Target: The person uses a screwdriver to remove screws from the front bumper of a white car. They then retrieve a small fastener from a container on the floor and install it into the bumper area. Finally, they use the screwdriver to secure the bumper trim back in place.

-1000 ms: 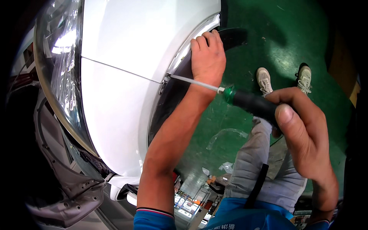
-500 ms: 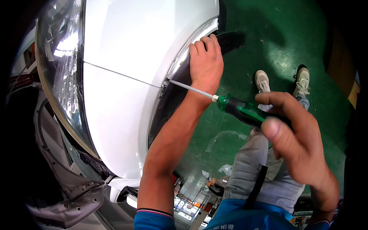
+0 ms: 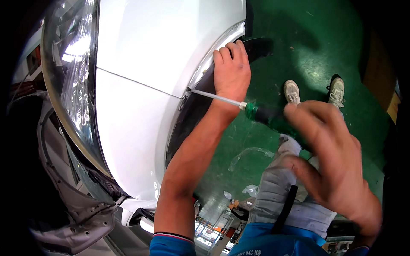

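A screwdriver (image 3: 267, 115) with a green and black handle reaches leftward over my left wrist. Its shaft tip meets the wheel-arch edge of a white car body (image 3: 136, 123), just by the end of a panel seam. My right hand (image 3: 335, 158) is around the back of the handle, smeared by motion, with the thumb below and the fingers above. Higher on the arch, my left hand (image 3: 232, 74) has its fingers curled over the edge; the fingertips are partly hidden. Dark wheel-arch lining (image 3: 192, 119) runs beneath my left forearm.
Left of the white body is a glossy part under wrinkled clear film (image 3: 79, 64). A black flap (image 3: 259, 46) juts from the arch. A side mirror (image 3: 132, 213) sticks out lower down. Clear scraps (image 3: 252, 190) lie on the green floor (image 3: 303, 55). My shoes (image 3: 336, 90) are at right.
My right hand has shifted and loosened around the handle, its thumb dropping lower and away. The screwdriver tip stays at the arch edge. The left hand keeps its place on the edge.
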The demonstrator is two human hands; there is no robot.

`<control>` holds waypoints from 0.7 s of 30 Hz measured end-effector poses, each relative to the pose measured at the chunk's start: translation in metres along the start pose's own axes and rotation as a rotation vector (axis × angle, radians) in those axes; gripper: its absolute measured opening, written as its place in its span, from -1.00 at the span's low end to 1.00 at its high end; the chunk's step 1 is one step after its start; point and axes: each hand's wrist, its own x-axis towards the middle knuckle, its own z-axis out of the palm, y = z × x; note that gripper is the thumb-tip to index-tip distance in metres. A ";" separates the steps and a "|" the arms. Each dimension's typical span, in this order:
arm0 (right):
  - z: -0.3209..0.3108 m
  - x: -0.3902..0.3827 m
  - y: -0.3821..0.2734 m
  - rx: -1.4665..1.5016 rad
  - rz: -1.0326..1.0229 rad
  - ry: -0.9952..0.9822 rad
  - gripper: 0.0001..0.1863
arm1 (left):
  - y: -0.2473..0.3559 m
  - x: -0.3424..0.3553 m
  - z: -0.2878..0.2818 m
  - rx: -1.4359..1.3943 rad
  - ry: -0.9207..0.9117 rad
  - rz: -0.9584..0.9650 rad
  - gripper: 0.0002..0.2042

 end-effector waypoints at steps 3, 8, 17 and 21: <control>-0.005 0.003 0.004 -0.294 -0.203 0.001 -0.35 | 0.000 0.000 0.001 0.011 0.006 -0.003 -0.47; -0.013 0.017 -0.005 0.570 0.578 -0.171 -0.55 | 0.000 -0.002 0.000 0.009 -0.010 -0.016 -0.47; -0.003 0.005 0.005 -0.339 -0.265 -0.042 -0.44 | 0.001 0.000 -0.004 -0.003 -0.007 0.000 -0.49; -0.009 0.014 -0.002 0.586 0.574 -0.118 -0.48 | 0.004 -0.001 -0.006 0.002 -0.034 0.000 -0.51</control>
